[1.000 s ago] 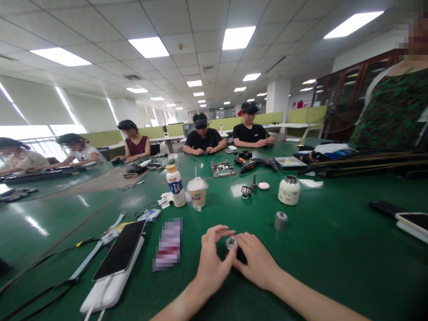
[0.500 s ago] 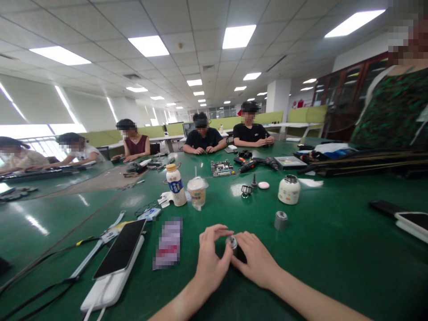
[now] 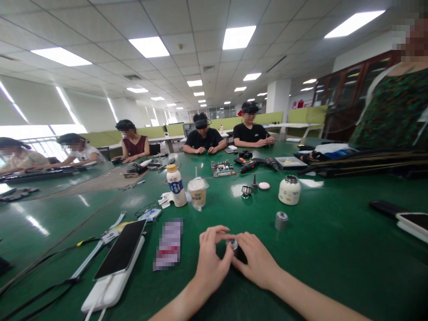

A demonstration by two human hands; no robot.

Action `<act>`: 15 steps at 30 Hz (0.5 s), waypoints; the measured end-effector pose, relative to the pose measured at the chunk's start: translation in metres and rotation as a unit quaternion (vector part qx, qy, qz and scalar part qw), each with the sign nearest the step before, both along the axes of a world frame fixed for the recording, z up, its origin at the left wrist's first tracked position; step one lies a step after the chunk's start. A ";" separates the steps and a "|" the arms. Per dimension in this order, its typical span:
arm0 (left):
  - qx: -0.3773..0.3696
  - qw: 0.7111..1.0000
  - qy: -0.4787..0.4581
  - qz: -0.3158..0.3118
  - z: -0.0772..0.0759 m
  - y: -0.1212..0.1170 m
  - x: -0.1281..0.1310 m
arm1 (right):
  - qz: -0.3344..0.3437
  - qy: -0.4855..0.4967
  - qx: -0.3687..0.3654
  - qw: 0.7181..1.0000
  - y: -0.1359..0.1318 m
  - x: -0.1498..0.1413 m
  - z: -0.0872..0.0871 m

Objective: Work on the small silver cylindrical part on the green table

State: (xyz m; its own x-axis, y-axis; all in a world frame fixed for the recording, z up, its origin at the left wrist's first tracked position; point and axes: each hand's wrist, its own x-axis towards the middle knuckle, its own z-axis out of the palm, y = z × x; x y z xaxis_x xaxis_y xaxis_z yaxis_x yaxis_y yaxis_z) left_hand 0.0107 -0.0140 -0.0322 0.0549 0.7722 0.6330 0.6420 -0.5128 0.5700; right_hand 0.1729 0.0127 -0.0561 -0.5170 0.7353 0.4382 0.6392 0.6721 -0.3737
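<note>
Grey cylinder (image 3: pixel 235 245) pinched by our left hand (image 3: pixel 213 255) and right hand (image 3: pixel 257 257) toward the bench (image 3: pixel 329 256)'s near edge might pop loose if we squeeze lopsided.

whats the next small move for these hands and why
Probably steady the small silver metal cylinder with the right hand and ease the thumb of the left hand aside: both hands close in around the cylinder, and that thumb covers part of it, so it can't be fully seen.
</note>
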 end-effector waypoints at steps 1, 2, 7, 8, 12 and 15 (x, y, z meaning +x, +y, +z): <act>0.005 1.000 0.000 0.007 0.000 0.000 0.000 | 0.000 -0.002 -0.001 1.000 0.000 0.000 0.000; 0.009 1.000 -0.003 0.017 0.000 0.001 0.000 | -0.001 -0.004 -0.001 1.000 0.001 0.000 -0.001; 0.010 0.999 -0.001 0.045 0.000 0.005 0.000 | 0.002 -0.004 -0.007 1.000 0.001 0.000 -0.001; 0.006 0.999 0.000 0.043 -0.001 0.005 0.000 | 0.002 -0.003 -0.007 1.000 0.001 0.000 -0.001; -0.010 1.000 0.008 0.026 -0.001 0.006 -0.001 | -0.001 -0.003 -0.008 1.000 0.000 0.000 0.000; -0.012 1.000 0.002 0.022 -0.002 0.005 0.000 | -0.001 -0.006 -0.008 1.000 0.001 0.000 0.000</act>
State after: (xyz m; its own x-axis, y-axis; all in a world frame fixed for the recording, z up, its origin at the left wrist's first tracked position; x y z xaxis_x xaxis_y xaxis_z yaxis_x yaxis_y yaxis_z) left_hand 0.0105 -0.0090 -0.0338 0.0226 0.7890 0.6140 0.6654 -0.4703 0.5798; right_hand 0.1726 0.0132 -0.0561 -0.5214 0.7430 0.4197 0.6450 0.6652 -0.3762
